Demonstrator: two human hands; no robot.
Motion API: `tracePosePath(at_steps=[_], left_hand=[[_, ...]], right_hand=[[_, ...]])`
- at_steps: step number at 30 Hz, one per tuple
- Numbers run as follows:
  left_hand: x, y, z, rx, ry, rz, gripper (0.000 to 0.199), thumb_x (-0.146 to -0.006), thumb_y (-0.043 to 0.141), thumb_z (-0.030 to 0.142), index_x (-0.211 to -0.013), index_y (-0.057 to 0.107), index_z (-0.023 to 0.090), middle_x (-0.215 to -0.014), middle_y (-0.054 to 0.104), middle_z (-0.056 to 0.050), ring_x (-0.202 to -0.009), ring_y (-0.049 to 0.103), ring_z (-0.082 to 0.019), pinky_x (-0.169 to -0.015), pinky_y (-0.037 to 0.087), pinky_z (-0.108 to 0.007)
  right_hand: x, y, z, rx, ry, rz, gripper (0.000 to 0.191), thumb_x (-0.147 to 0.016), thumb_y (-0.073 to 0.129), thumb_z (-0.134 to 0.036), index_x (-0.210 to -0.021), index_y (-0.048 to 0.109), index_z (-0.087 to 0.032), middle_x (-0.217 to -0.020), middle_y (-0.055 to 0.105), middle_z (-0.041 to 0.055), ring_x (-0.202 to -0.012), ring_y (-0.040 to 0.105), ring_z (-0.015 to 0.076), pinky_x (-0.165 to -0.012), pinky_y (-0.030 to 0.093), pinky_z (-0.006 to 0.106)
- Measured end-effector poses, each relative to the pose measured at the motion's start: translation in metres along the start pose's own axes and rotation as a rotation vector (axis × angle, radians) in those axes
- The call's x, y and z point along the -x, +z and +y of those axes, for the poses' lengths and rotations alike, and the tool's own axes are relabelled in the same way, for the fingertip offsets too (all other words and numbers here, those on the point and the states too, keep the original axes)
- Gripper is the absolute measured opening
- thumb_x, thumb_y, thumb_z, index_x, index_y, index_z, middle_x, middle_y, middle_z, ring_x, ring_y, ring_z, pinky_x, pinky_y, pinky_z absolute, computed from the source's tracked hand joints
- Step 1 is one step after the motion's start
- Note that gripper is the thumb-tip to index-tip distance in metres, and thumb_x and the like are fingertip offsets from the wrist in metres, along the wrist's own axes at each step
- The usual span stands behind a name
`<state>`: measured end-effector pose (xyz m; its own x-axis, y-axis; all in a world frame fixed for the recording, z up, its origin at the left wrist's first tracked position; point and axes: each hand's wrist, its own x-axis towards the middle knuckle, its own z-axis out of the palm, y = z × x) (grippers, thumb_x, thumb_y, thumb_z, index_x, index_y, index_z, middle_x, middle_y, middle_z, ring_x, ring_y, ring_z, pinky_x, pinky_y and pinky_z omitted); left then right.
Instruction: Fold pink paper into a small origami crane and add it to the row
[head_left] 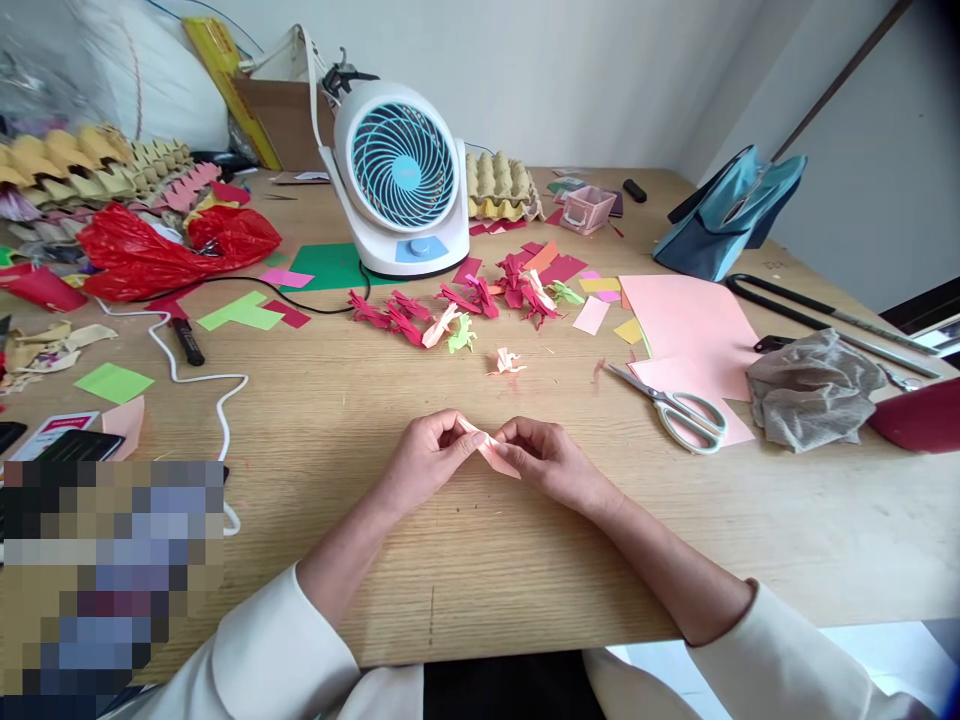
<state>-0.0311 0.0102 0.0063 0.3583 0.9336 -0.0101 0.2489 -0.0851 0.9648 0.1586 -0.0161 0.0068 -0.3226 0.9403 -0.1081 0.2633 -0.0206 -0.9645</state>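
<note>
Currently we record both hands closed in a fingertip pinch on one pink paper piece [501,461], held just above the desk [525,570]. The left hand [427,450] grips its upper end, thumb on top; the right hand [553,462] pinches nearer the middle, so a flap slants down toward us. We judge that the two-point hold keeps the creases pressed and stops the piece springing open; the exact fold under the thumbs is hidden.

Straight ahead of the hands, a pale folded figure [507,362] stands apart. Beyond it we note a cluster of red figures [401,318] with pink and green ones among them, probably set forward so that the forearms do not knock them.

Forward and right of the right hand, scissors [686,415] lie partly on the pink sheets [694,320], handles nearer us; we suppose this keeps cutter and stock together. Behind the cluster, the fan [405,170] faces the hands, presumably for cooling; we cannot tell whether it runs.
</note>
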Motion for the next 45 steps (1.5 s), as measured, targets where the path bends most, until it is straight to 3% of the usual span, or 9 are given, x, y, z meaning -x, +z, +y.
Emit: tracePosePath(at_steps=[7, 11, 18, 22, 29, 39, 45], left_hand=[[0.002, 0.006, 0.003, 0.178, -0.077, -0.030, 0.028, -0.081, 0.068, 0.041, -0.073, 0.059, 0.016, -0.060, 0.052, 0.004, -0.045, 0.042, -0.006, -0.041, 0.034, -0.019], [0.004, 0.012, -0.001, 0.217, -0.089, -0.047, 0.029, -0.078, 0.072, 0.041, -0.075, 0.059, 0.015, -0.070, 0.059, 0.001, -0.048, 0.046, -0.006, -0.041, 0.038, -0.020], [0.004, 0.015, -0.004, 0.250, -0.097, -0.038, 0.030, -0.080, 0.070, 0.039, -0.070, 0.055, 0.015, -0.066, 0.052, 0.003, -0.048, 0.041, -0.005, -0.041, 0.033, -0.018], [0.005, 0.014, 0.001, 0.215, -0.080, -0.009, 0.028, -0.080, 0.070, 0.036, -0.068, 0.056, 0.015, -0.063, 0.052, 0.003, -0.051, 0.039, -0.005, -0.044, 0.030, -0.019], [0.005, 0.019, 0.004, 0.201, -0.019, 0.046, 0.023, -0.081, 0.068, 0.029, -0.065, 0.057, 0.016, -0.070, 0.063, 0.000, -0.069, 0.057, -0.013, -0.066, 0.044, -0.025], [0.009, 0.031, 0.006, -0.013, 0.046, 0.210, 0.019, -0.081, 0.066, 0.026, -0.066, 0.060, 0.016, -0.066, 0.065, 0.001, -0.062, 0.052, -0.011, -0.060, 0.040, -0.024], [0.008, 0.029, 0.008, 0.108, -0.017, 0.159, 0.019, -0.080, 0.068, 0.030, -0.068, 0.065, 0.016, -0.071, 0.068, -0.001, -0.068, 0.058, -0.013, -0.065, 0.044, -0.024]], right_hand=[[-0.002, 0.003, 0.004, -0.034, -0.020, 0.083, 0.024, -0.083, 0.058, -0.038, -0.072, 0.054, -0.017, -0.062, 0.049, -0.0030, -0.056, 0.039, 0.0094, -0.053, 0.029, 0.023], [-0.004, 0.004, 0.007, -0.028, -0.047, 0.122, 0.025, -0.082, 0.057, -0.039, -0.071, 0.054, -0.017, -0.061, 0.049, -0.0026, -0.056, 0.039, 0.0099, -0.053, 0.030, 0.023], [-0.001, 0.008, 0.006, 0.037, -0.059, 0.141, 0.022, -0.082, 0.060, -0.035, -0.070, 0.057, -0.016, -0.063, 0.053, -0.0015, -0.056, 0.041, 0.0096, -0.053, 0.031, 0.023], [0.001, 0.008, 0.001, 0.042, -0.037, 0.094, 0.022, -0.084, 0.058, -0.035, -0.074, 0.058, -0.016, -0.066, 0.055, -0.0012, -0.059, 0.043, 0.0100, -0.055, 0.033, 0.023], [-0.001, 0.007, 0.001, 0.099, -0.041, 0.032, 0.020, -0.082, 0.060, -0.035, -0.081, 0.061, -0.015, -0.069, 0.054, -0.0016, -0.063, 0.044, 0.0109, -0.058, 0.034, 0.024], [-0.002, 0.012, 0.001, 0.022, 0.019, 0.093, 0.025, -0.082, 0.060, -0.038, -0.073, 0.057, -0.015, -0.064, 0.044, -0.0038, -0.061, 0.038, 0.0100, -0.056, 0.030, 0.024], [-0.001, 0.010, 0.000, 0.059, 0.011, 0.060, 0.027, -0.084, 0.057, -0.039, -0.072, 0.055, -0.016, -0.063, 0.040, -0.0045, -0.061, 0.035, 0.0101, -0.055, 0.027, 0.024]])
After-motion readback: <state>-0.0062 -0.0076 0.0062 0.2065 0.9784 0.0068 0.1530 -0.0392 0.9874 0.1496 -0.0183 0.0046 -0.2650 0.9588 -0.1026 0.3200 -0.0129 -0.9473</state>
